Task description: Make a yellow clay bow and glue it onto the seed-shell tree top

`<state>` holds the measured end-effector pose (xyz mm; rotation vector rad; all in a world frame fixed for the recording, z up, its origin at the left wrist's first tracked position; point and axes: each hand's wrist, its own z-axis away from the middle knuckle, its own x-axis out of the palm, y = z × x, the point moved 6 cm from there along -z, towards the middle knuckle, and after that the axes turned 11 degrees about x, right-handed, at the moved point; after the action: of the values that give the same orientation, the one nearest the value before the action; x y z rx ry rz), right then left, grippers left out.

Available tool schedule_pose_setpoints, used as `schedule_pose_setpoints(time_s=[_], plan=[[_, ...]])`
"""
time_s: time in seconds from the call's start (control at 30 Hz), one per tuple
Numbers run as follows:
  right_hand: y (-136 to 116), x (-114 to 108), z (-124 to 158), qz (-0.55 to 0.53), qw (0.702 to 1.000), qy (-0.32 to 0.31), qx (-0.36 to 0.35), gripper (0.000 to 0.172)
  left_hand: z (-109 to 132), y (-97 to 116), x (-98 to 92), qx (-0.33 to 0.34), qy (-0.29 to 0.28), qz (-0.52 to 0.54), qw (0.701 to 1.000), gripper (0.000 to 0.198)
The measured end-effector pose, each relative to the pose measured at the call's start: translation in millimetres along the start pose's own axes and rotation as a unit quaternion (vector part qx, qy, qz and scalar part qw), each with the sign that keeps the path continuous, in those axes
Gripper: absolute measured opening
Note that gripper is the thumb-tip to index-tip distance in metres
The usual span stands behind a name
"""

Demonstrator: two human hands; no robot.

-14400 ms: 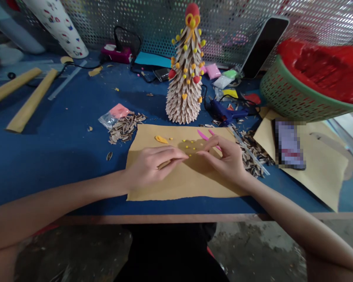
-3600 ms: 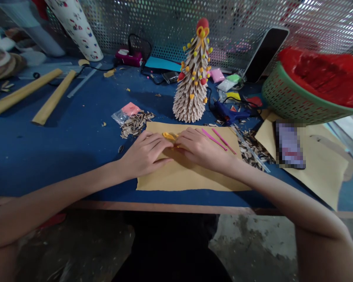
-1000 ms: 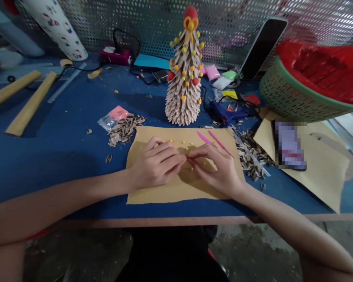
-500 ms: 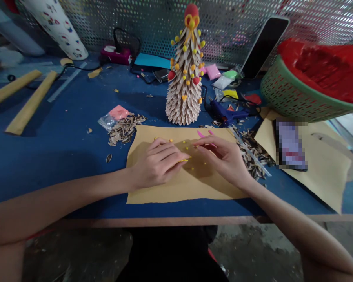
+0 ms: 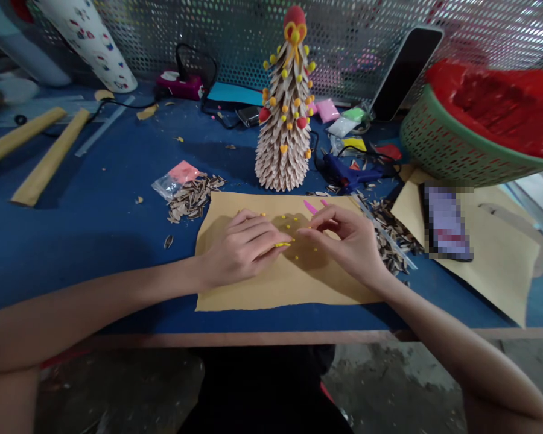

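Note:
My left hand rests palm down over a sheet of tan paper. Its thumb and index finger are closed on a strip of yellow clay. To the right, my right hand pinches thumb and index finger together, with a speck of yellow clay at the tips. Several tiny yellow clay balls are scattered on the paper between both hands. Behind the paper stands a cone-shaped tree of seed shells, dotted with yellow, orange and red balls. Pink tools lie partly hidden behind my right hand.
Sunflower seed shells are piled left and right of the paper. A blue glue gun lies behind it. Rightward are a green basket with red plastic and a phone. Two tan sticks lie far left.
My right fingertips have shifted slightly right and drawn closer together. Another small yellow ball now shows on the paper near them. My left hand has stayed almost still.

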<state>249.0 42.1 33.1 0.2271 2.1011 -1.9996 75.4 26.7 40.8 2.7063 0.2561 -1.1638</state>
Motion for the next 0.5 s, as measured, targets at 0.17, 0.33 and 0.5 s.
schedule_pose_setpoints(time_s=[0.17, 0.33, 0.5], plan=[[-0.8, -5.5, -3.4, 0.018, 0.999, 0.019, -0.020, 0.018, 0.7, -3.9, 0.2, -0.022, 0.011, 0.018, 1.000, 0.004], [-6.8, 1.3, 0.8, 0.096, 0.993, -0.016, -0.066, 0.018, -0.7, -4.9, -2.7, -0.025, 0.029, 0.016, 0.999, 0.010], [-13.8, 16.0, 11.2, 0.115, 0.983, -0.069, -0.127, 0.013, -1.0, -2.5, -9.4, -0.017, 0.056, 0.008, 0.998, 0.010]])
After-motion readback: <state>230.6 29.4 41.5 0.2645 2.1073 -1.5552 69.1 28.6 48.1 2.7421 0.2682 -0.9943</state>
